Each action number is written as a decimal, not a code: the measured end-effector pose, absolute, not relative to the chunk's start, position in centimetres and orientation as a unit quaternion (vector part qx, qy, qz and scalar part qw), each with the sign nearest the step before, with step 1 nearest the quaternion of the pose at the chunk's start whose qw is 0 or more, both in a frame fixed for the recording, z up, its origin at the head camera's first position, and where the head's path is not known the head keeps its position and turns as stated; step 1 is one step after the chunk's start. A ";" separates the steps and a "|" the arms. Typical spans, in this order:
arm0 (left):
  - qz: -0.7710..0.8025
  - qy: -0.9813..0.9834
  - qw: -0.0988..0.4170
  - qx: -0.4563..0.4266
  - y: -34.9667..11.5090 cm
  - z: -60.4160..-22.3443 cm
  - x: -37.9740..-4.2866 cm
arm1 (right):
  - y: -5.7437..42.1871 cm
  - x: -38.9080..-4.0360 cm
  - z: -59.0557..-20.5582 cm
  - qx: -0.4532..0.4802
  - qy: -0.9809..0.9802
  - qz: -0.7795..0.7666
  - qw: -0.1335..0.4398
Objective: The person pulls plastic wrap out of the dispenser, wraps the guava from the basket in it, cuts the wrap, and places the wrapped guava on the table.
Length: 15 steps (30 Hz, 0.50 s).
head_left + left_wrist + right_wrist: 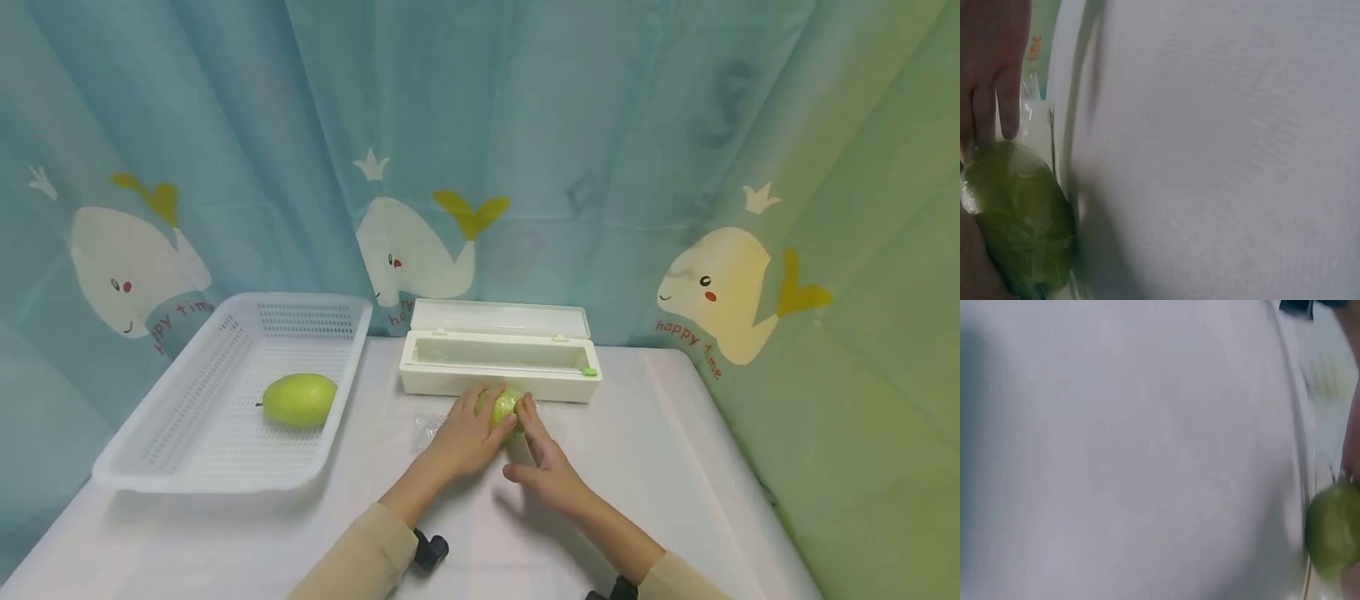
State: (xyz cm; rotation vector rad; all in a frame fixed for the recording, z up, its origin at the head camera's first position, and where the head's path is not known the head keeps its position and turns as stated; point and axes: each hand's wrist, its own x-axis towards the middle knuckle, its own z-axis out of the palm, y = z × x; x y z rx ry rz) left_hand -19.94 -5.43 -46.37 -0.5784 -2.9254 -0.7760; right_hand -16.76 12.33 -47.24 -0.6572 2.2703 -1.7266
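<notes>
A green oval fruit point(507, 403) in shiny clear film lies between both hands, in front of a long white film box. My left hand point(463, 437) holds it from the left, its fingers over the top and thumb at the near side. On the right, the extended fingertips of my right hand point(553, 477) touch the fruit, while that thumb stands apart from it. Wrinkles of film show on the fruit point(1025, 219) in the left wrist view. Only part of the fruit point(1334, 531) appears at the right wrist view's edge. Loose clear film point(426, 429) lies left of the left hand.
Behind the hands stands the white film box point(498, 385), its lid point(498, 318) raised and a small green slider point(589, 372) at its right end. A white basket point(206, 483) at left holds another green fruit point(300, 400). A curtain point(585, 208) hangs behind the white table point(660, 467).
</notes>
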 end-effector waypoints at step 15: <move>-0.266 -0.944 0.073 -0.182 -4.8 -46.8 -20.6 | 9.1 -14.4 -45.4 0.023 0.619 -0.774 0.129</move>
